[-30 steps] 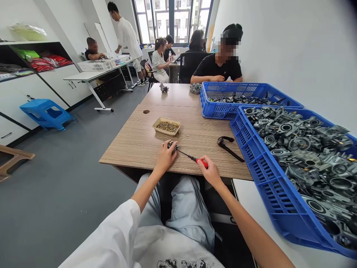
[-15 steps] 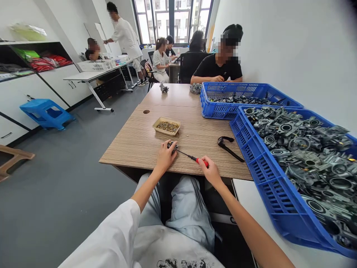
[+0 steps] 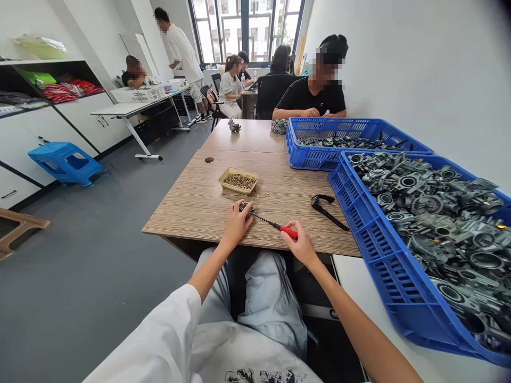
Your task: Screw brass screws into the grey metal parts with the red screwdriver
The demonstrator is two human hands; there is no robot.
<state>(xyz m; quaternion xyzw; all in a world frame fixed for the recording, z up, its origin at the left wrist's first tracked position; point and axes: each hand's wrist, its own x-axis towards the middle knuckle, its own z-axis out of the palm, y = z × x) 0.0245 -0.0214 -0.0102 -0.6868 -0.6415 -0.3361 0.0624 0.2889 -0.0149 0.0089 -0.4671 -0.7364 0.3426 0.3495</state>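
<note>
Near the front of the wooden table [image 3: 191,207], my left hand [image 3: 237,221] is closed around a small metal part [image 3: 248,207], partly hidden by the fingers. My right hand [image 3: 300,242] grips the red handle of a screwdriver [image 3: 288,231]. Its thin dark shaft points left, and the tip meets the metal part beside my left fingers. Just beyond my left hand sits a beige tray [image 3: 226,186] of small brass-coloured pieces. One loose brass piece [image 3: 267,193] lies to the right of that tray.
A black wristwatch [image 3: 329,213] lies right of my hands. Blue crates [image 3: 375,260] of metal castings line the right side, with another blue crate [image 3: 315,159] behind. A metal casting [image 3: 234,126] stands at the far edge. A person in black [image 3: 311,96] sits across the table.
My right fingers have loosened and shifted slightly on the screwdriver handle, showing more red. My left hand stays put. In the background, the standing person has drawn back an outstretched arm.
</note>
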